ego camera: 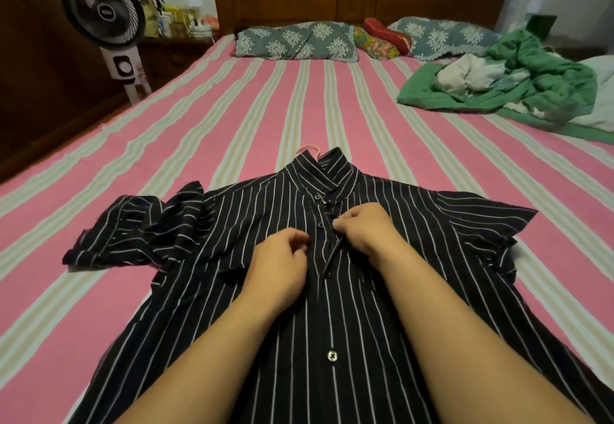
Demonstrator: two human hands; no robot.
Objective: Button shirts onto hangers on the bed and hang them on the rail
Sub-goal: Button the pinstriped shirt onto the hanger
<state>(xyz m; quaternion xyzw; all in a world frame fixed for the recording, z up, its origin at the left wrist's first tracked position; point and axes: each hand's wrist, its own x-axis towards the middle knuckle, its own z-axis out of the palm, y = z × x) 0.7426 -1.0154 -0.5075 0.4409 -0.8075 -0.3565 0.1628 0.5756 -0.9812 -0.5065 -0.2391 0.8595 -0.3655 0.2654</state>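
A black shirt with thin white stripes (232, 220) lies face up on the bed, collar pointing away from me. A pink hanger hook (309, 149) pokes out above the collar. My right hand (365, 227) pinches the edge of the right front placket at chest height. My left hand (282, 257) rests on the left front panel beside the button strip, its fingers curled; what it holds is hidden. A white-stitched button (332, 355) sits fastened lower down, and the front gapes open between my hands.
The bed has a pink and beige striped sheet (166, 157). A heap of green and white clothing (518, 74) lies at the right. Pillows (295, 41) line the wooden headboard. A standing fan (106, 24) is beside the bed at the left.
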